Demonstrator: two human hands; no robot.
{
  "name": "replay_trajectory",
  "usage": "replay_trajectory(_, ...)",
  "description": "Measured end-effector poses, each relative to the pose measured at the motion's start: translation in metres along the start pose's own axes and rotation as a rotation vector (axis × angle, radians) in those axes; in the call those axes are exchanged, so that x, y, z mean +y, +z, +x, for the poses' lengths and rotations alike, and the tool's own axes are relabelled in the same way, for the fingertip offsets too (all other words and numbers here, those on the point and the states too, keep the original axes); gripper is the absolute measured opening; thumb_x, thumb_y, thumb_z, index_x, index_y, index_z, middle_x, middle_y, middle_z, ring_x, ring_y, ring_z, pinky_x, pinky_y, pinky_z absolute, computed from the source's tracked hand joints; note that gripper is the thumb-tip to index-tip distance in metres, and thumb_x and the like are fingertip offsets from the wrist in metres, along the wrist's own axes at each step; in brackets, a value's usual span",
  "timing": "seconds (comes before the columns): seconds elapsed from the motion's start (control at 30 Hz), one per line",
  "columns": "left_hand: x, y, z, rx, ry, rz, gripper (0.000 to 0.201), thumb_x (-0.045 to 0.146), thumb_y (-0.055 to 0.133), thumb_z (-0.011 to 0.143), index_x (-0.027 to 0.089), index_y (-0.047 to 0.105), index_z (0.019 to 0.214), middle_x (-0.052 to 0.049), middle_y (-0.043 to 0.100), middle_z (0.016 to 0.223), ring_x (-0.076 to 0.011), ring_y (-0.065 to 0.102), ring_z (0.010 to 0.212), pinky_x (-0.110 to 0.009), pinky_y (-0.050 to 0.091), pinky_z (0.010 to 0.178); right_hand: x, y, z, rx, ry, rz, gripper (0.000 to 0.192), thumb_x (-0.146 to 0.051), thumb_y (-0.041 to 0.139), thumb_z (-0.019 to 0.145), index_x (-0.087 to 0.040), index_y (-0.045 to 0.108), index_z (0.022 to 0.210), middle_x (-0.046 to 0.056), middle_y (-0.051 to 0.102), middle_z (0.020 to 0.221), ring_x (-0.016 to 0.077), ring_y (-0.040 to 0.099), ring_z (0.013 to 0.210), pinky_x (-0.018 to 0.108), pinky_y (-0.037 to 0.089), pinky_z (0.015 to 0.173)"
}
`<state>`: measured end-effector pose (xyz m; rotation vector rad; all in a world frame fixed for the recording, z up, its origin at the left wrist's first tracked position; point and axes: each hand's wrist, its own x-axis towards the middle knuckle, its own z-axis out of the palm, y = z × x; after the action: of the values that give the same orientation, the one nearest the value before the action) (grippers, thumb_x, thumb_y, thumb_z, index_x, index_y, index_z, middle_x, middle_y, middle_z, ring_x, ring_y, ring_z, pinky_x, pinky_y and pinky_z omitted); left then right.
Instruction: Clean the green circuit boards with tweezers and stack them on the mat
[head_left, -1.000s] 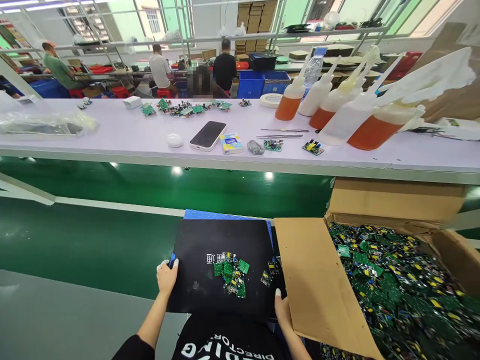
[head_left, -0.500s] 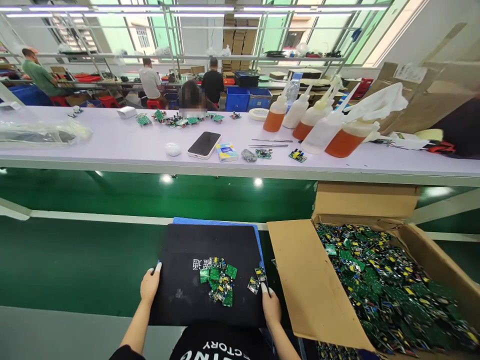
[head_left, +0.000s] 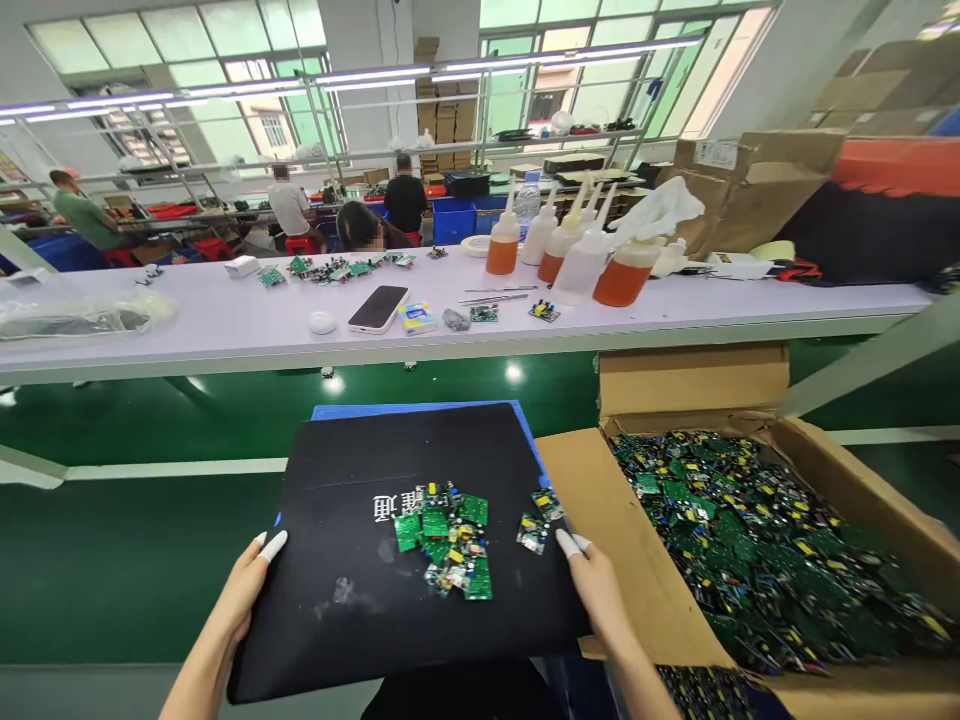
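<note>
Flat black mat (head_left: 420, 540), matte and rectangular with white printed characters near its middle, held level over the green conveyor belt (head_left: 150, 540), with a blue sheet (head_left: 420, 408) showing past its far edge. Left hand (head_left: 244, 590) clamped on the mat's left edge, thumb with a pale nail on top and fingers underneath; right hand (head_left: 596, 590) clamped on the right edge in the same way, thumb tip just beside two loose boards. On the mat, a small heap of green circuit boards (head_left: 446, 545), square and thin, studded with yellow, blue and black parts, lying at mixed angles and overlapping; faint pale smudges on the mat's near half. Just to the right, touching the mat's edge, an open brown cardboard box (head_left: 622, 540) with a smooth flap folded out, filled with many more of the same boards. Beyond the belt, a long white desk (head_left: 225, 320), glossy and flat, bearing a dark smartphone (head_left: 379, 308), squeeze bottles of orange liquid (head_left: 559, 255) with long nozzles, a roll of tape (head_left: 474, 245) and scattered boards. Further back, people at other stations under tube lights.
</note>
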<state>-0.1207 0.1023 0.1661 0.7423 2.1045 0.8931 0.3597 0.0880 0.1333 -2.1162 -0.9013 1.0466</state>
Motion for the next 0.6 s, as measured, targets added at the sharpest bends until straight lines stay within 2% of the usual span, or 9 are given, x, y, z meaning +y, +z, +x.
replay_trajectory(0.1, 0.033, 0.040, -0.040, -0.246, -0.005, -0.179, 0.033, 0.034, 0.059, 0.083, 0.020, 0.063, 0.113, -0.008, 0.076, 0.085, -0.0282, 0.074, 0.080, -0.038, 0.060, 0.067, 0.007, -0.073, 0.018, 0.106, 0.024, -0.014, 0.024, -0.036, 0.060, 0.093, -0.014, 0.067, 0.097, 0.006, 0.071, 0.104, 0.0227, 0.066, 0.101, 0.043, 0.048, 0.095)
replay_trajectory(0.17, 0.053, 0.074, -0.067, -0.364, 0.008, -0.281, 0.035, 0.034, 0.059, 0.082, 0.020, 0.062, 0.114, -0.007, 0.076, 0.086, -0.0275, 0.074, 0.081, -0.037, 0.060, 0.067, 0.014, -0.119, 0.030, 0.175, 0.051, -0.038, 0.020, -0.033, 0.061, 0.092, -0.014, 0.067, 0.094, 0.006, 0.070, 0.103, 0.0219, 0.065, 0.100, 0.043, 0.048, 0.095)
replay_trajectory(0.23, 0.071, 0.107, -0.093, -0.461, 0.028, -0.368, 0.038, 0.034, 0.062, 0.080, 0.020, 0.062, 0.114, -0.007, 0.076, 0.086, -0.0275, 0.074, 0.082, -0.037, 0.060, 0.066, 0.021, -0.158, 0.040, 0.232, 0.069, -0.048, 0.019, -0.032, 0.061, 0.093, -0.014, 0.066, 0.098, 0.007, 0.068, 0.107, 0.0213, 0.064, 0.100, 0.043, 0.050, 0.092)
replay_trajectory(0.3, 0.086, 0.134, -0.118, -0.551, 0.052, -0.443, 0.040, 0.037, 0.064, 0.077, 0.020, 0.062, 0.113, -0.007, 0.076, 0.087, -0.0278, 0.074, 0.083, -0.037, 0.060, 0.067, 0.028, -0.187, 0.047, 0.270, 0.086, -0.047, 0.020, -0.031, 0.061, 0.093, -0.014, 0.065, 0.103, 0.007, 0.066, 0.110, 0.0211, 0.064, 0.100, 0.042, 0.052, 0.089)
replay_trajectory(0.37, 0.098, 0.153, -0.142, -0.635, 0.077, -0.503, 0.044, 0.038, 0.068, 0.071, 0.020, 0.063, 0.111, -0.006, 0.075, 0.087, -0.0278, 0.074, 0.083, -0.036, 0.059, 0.069, 0.035, -0.206, 0.053, 0.290, 0.107, -0.034, 0.021, -0.030, 0.060, 0.093, -0.014, 0.063, 0.108, 0.007, 0.065, 0.112, 0.0210, 0.064, 0.098, 0.041, 0.054, 0.085)
replay_trajectory(0.43, 0.111, 0.164, -0.166, -0.703, 0.101, -0.547, 0.048, 0.036, 0.073, 0.065, 0.019, 0.064, 0.109, -0.006, 0.075, 0.087, -0.0274, 0.073, 0.082, -0.035, 0.059, 0.069, 0.044, -0.217, 0.057, 0.296, 0.129, -0.011, 0.024, -0.030, 0.060, 0.093, -0.014, 0.062, 0.111, 0.007, 0.064, 0.113, 0.0212, 0.065, 0.096, 0.040, 0.056, 0.082)
replay_trajectory(0.6, 0.144, 0.177, -0.218, -0.799, 0.190, -0.630, 0.046, 0.030, 0.074, 0.060, 0.015, 0.065, 0.102, -0.003, 0.075, 0.084, -0.0230, 0.072, 0.075, -0.029, 0.057, 0.064, 0.066, -0.219, 0.065, 0.285, 0.167, 0.041, 0.028, -0.032, 0.060, 0.093, -0.014, 0.060, 0.115, 0.007, 0.064, 0.114, 0.0216, 0.065, 0.095, 0.039, 0.057, 0.079)
